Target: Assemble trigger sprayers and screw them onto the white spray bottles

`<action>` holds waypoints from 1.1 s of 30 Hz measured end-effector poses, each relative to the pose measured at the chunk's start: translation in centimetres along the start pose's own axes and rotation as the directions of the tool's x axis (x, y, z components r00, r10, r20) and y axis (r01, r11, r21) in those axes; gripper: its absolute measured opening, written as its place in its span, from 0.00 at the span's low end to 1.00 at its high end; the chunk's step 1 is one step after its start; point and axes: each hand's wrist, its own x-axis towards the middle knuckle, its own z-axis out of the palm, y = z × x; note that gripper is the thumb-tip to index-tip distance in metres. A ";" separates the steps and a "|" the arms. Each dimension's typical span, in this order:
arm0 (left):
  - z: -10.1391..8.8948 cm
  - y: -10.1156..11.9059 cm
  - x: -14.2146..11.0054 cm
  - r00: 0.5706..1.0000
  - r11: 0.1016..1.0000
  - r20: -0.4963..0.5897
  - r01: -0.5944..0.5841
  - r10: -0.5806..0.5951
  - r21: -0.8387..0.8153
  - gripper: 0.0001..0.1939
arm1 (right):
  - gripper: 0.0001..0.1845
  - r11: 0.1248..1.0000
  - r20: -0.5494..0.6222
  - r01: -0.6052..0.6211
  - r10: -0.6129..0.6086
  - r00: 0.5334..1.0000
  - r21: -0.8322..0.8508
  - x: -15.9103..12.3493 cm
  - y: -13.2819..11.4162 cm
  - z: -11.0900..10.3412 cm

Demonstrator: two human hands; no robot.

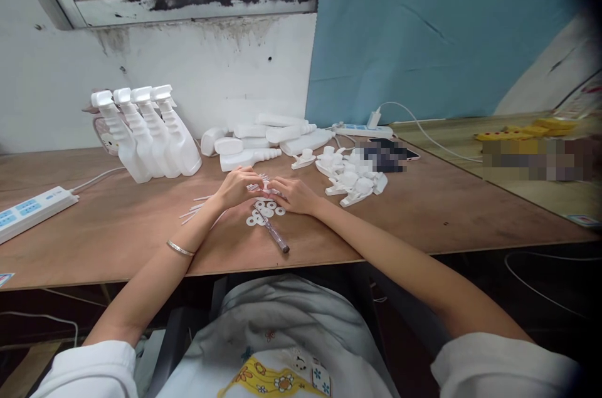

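Note:
My left hand (237,188) and my right hand (294,194) meet over the middle of the wooden table (117,229). Their fingers are curled together around a small white part that I cannot make out. Just below them lie several flat white washers (263,213) and a pen-like tool (275,236). Thin white tubes (195,210) lie left of my left hand. A silver bracelet (180,249) sits on my left wrist.
Several assembled white spray bottles (150,135) stand at the back left. Bare bottles (263,138) lie behind my hands, and a heap of white trigger heads (352,178) lies to the right. Power strips rest at the far left (28,210) and back (362,130).

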 end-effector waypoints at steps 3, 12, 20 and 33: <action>0.0 0.0 -0.1 1.000 1.000 0.002 -0.010 0.010 -0.009 0.13 | 0.10 0.999 -0.010 0.034 -0.035 0.999 -0.020 -0.1 0.1 0.2; -0.1 0.0 -0.1 0.999 0.998 -0.011 -0.041 0.041 0.053 0.13 | 0.09 1.000 -0.020 0.003 -0.003 1.000 0.005 0.1 0.0 0.2; 0.3 -0.4 -0.1 0.994 0.998 -0.085 -0.065 0.066 0.015 0.15 | 0.07 0.999 -0.069 -0.003 0.006 0.998 0.043 0.2 0.0 0.2; -0.6 0.3 0.3 0.999 0.996 0.033 -0.036 0.034 0.078 0.12 | 0.08 0.997 -0.056 -0.033 0.037 0.998 0.069 0.3 -0.1 0.2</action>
